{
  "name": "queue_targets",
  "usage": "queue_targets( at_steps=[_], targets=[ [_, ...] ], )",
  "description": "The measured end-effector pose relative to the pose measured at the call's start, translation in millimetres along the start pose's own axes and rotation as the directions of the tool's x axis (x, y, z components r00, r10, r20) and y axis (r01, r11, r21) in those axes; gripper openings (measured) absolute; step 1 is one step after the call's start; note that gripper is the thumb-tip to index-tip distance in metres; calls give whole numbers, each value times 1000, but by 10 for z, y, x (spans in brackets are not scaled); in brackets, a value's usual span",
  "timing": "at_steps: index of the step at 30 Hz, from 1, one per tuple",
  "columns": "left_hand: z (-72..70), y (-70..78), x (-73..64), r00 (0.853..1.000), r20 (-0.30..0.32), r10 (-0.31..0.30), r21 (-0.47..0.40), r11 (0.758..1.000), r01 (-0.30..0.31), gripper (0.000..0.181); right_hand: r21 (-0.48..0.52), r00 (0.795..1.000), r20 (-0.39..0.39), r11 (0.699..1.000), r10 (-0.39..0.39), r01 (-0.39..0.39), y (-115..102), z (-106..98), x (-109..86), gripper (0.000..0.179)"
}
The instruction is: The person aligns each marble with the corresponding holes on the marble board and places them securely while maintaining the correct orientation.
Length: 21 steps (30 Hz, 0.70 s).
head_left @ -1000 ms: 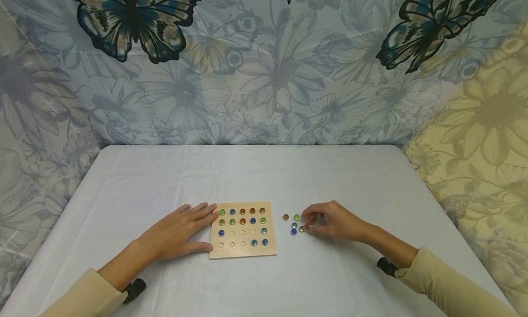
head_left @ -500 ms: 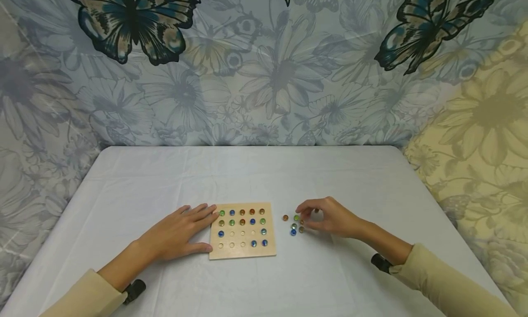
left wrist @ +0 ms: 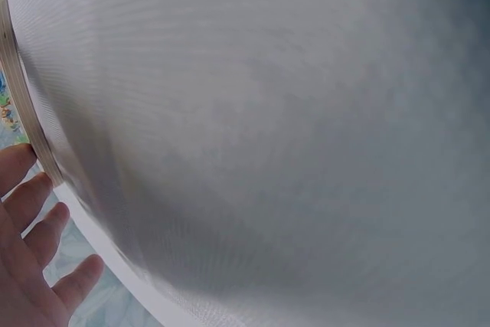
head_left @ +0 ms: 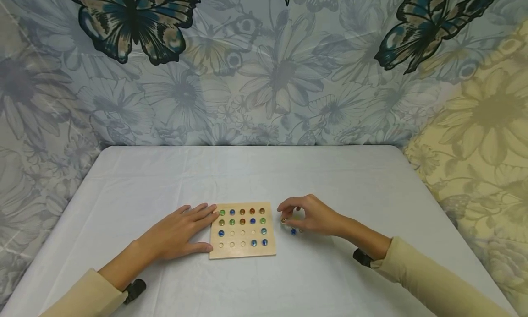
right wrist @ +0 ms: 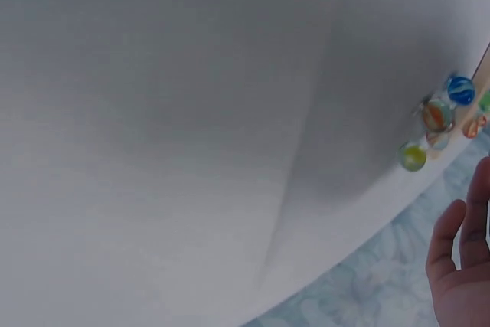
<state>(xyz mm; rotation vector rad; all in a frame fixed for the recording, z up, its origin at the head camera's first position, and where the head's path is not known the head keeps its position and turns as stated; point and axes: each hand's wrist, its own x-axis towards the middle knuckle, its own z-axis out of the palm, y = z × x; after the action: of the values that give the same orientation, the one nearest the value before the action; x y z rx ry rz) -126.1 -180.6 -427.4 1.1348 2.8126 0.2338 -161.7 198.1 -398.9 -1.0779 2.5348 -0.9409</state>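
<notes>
A light wooden board (head_left: 243, 250) with rows of round hollows lies on the table. Glass marbles (head_left: 253, 221) in blue, green and amber fill many of its hollows. My left hand (head_left: 181, 232) lies with fingers spread along the board's left side, thumb and fingertips at its edge. To the right of the board, my right hand (head_left: 315, 216) has thumb and index finger curled around a small brownish marble (head_left: 283, 221). Under its curled fingers a dark spot shows, perhaps another marble. A blue marble (head_left: 293, 231) lies just below the right thumb, and the hand covers others nearby.
The right wrist view shows loose marbles, among them a yellow-green one (right wrist: 413, 156), beside the board's edge. White cloth (head_left: 330, 271) covers the table. Behind it hangs a fabric backdrop (head_left: 284, 101) printed with flowers and butterflies.
My right hand has moved left across the loose marbles to the one nearest the board, covering some of them. The left hand and board have stayed put.
</notes>
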Motion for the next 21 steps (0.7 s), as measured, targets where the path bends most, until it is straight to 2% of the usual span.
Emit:
queue_targets(
  at_steps=[10,21],
  targets=[
    [8,-6,12,1000,16,-12,0,1000,12,82,28,998,27,998,-64,64,-127,145,172,30],
    [9,-11,15,1000,17,-13,2,1000,13,82,45,995,54,996,-80,78,-226,278,339,29]
  ],
)
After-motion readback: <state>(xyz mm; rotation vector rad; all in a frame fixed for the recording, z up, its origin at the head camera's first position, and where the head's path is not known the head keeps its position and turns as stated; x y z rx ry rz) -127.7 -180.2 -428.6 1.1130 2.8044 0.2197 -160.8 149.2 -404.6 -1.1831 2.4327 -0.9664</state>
